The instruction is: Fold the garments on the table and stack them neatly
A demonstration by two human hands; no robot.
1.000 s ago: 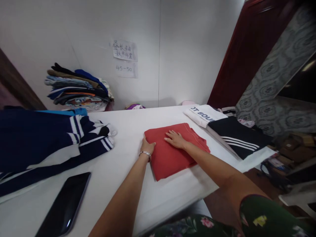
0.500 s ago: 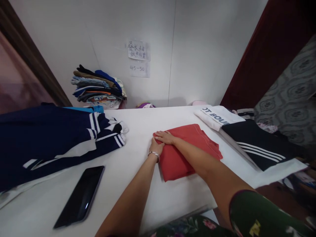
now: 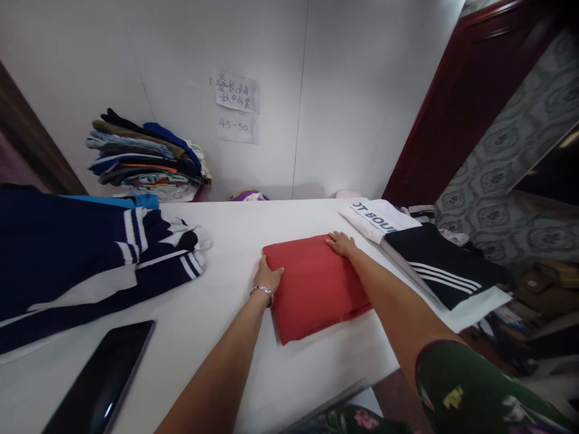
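Note:
A folded red garment [image 3: 316,283] lies as a neat, flat block on the white table; its kind cannot be made out. At its left edge is my left hand [image 3: 269,277], with a silver bracelet on the wrist. The thumb rests on top of the cloth and the fingers curl round the edge, partly hidden. My right hand [image 3: 341,243] lies on the far right corner of the garment, fingers stretched out and pressed lightly on the fabric. My right forearm covers part of its right side.
Navy clothing with white stripes [image 3: 76,241] lies at the left, a black phone [image 3: 104,374] in front of it. Folded clothes [image 3: 149,157] are piled behind. At the right lie a white lettered garment [image 3: 377,217] and a black striped one [image 3: 443,259]. Paper signs [image 3: 237,93] hang on the wall.
My right hand has moved from the garment's left corner to its far right corner. The right part is now folded over, making a smoother block. The view has shifted right.

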